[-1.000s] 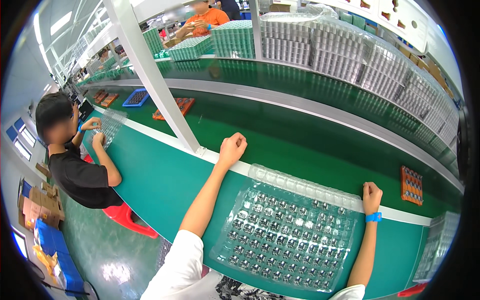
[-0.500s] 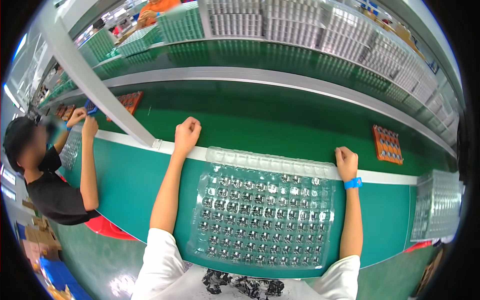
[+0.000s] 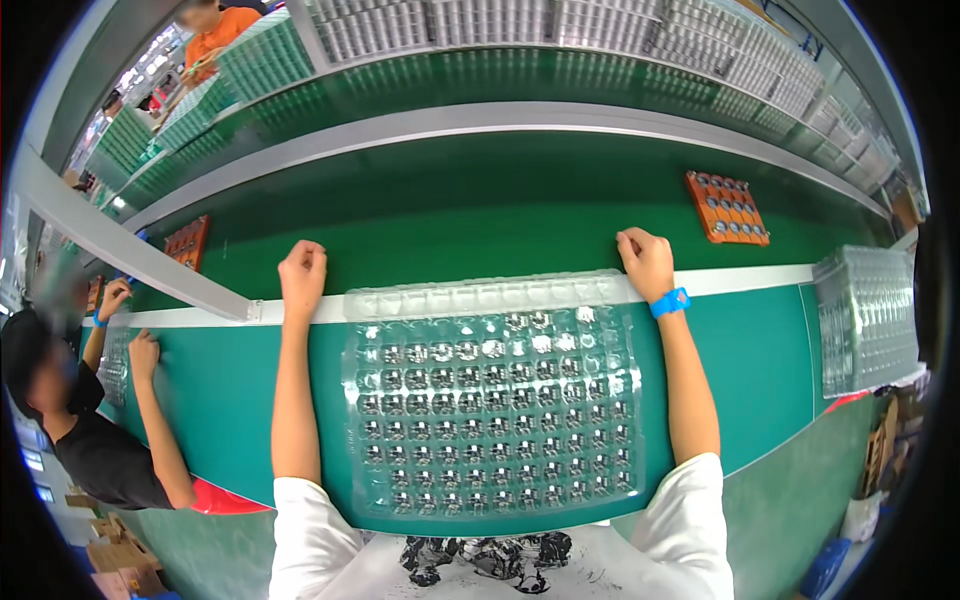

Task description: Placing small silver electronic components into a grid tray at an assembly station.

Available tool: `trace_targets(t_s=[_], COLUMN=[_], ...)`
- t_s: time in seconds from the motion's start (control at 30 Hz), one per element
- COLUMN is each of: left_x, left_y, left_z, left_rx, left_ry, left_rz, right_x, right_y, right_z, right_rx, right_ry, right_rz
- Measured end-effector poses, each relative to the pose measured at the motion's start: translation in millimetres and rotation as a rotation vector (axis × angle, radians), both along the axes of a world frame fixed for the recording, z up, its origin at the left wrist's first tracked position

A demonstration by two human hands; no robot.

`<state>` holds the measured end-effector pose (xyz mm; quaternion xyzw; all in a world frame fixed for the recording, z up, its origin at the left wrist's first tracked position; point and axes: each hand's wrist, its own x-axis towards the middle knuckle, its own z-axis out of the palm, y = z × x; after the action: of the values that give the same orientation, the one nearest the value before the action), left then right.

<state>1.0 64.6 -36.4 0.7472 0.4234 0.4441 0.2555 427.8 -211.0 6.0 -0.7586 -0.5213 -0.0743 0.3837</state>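
A clear plastic blister tray [image 3: 350,400] lies on the teal worktop in front of me, with small silvery metal parts in many of its pockets. Its far raised edge rests over the pale rail. Beyond the tray's far left corner, my left hand [image 3: 303,275] is curled closed above the edge of the dark green belt. My right hand [image 3: 648,262], with a blue band on the wrist, is likewise closed, just past the far right corner of the tray. I see nothing held in either hand.
An orange fixture [image 3: 728,207] with round pockets sits on the belt [image 3: 450,220] at right, another orange fixture [image 3: 187,242] at left. Stacked clear trays [image 3: 868,320] stand at the right end. A grey post [image 3: 150,250] and a co-worker [image 3: 110,450] are on the left.
The whole view has shifted and tilted, so the tray and both hands appear farther left. My hands stay closed near the tray's far corners, the right one slightly farther over the belt.
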Motion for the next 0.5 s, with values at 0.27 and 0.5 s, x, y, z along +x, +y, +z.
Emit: trace_targets(t_s=[0.27,0.5], left_x=[-0.7,-1.1], left_y=[-0.9,0.7], left_z=[0.3,0.2], left_rx=[-0.027,-0.029], left_ry=[0.029,0.061], left_rz=[-0.014,-0.032], right_x=[1.0,-2.6], right_y=[-0.9,-2.6], right_z=[-1.2,6.3], right_rx=[-0.025,-0.069], right_ry=[0.011,0.072], right_rz=[-0.046,-0.063])
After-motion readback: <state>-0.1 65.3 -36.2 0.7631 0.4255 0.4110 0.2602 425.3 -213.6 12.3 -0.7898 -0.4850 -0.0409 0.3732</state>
